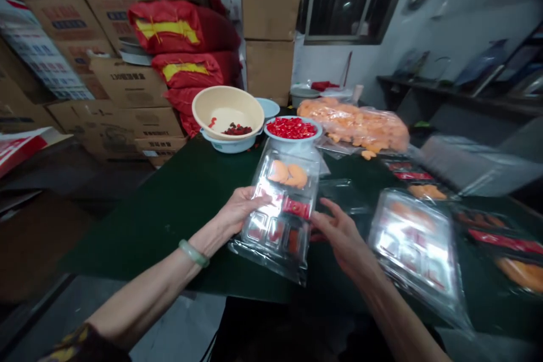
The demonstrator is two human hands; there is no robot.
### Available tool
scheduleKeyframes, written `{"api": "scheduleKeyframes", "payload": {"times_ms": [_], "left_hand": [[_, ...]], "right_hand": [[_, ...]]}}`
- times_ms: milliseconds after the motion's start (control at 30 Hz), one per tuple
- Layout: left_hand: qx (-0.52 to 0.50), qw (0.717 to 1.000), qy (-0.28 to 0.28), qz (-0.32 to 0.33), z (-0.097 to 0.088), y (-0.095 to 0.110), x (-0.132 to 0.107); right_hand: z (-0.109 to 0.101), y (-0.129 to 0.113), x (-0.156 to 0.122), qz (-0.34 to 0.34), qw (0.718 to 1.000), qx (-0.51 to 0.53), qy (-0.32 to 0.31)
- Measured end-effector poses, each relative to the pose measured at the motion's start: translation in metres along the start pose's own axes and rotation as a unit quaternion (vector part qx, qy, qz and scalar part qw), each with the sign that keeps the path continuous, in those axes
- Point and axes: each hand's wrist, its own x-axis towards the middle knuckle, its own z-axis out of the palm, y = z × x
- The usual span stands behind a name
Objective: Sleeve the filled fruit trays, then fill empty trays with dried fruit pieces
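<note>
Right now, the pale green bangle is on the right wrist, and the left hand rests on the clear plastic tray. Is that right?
No: the pale green bangle is on the left wrist, not the right, as the head view shows. The left hand does rest on the clear plastic tray.

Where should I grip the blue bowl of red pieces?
Grip the blue bowl by its front-right rim from above with the right hand. Its lipped round edge should pinch easily; the cream bowl crowds its left and the clear tray sits close in front.

L hand (pixel 240 209) & R hand (pixel 343 235) held fwd, R fingers (pixel 326 209) spread.
</note>
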Motion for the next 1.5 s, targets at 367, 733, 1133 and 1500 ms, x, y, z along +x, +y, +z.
{"api": "scheduleKeyframes", "payload": {"times_ms": [367,733,1133,1500], "left_hand": [[0.017,0.991,-0.131,-0.013,0.087,-0.019,0.024],[0.032,0.988,-0.146,0.029,0.173,-0.044,0.035],[0.076,0.982,-0.129,0.111,0.173,-0.052,0.012],[-0.132,0.981,-0.138,0.016,0.118,-0.034,0.009]], "right_hand": [[-0.074,0.002,-0.019,-0.066,0.996,0.06,0.011],[-0.114,-0.005,-0.032,-0.213,0.872,-0.28,0.339],[-0.119,-0.008,-0.031,-0.259,0.806,-0.336,0.412],[-0.034,-0.039,-0.065,-0.324,0.944,-0.003,-0.062]]}}
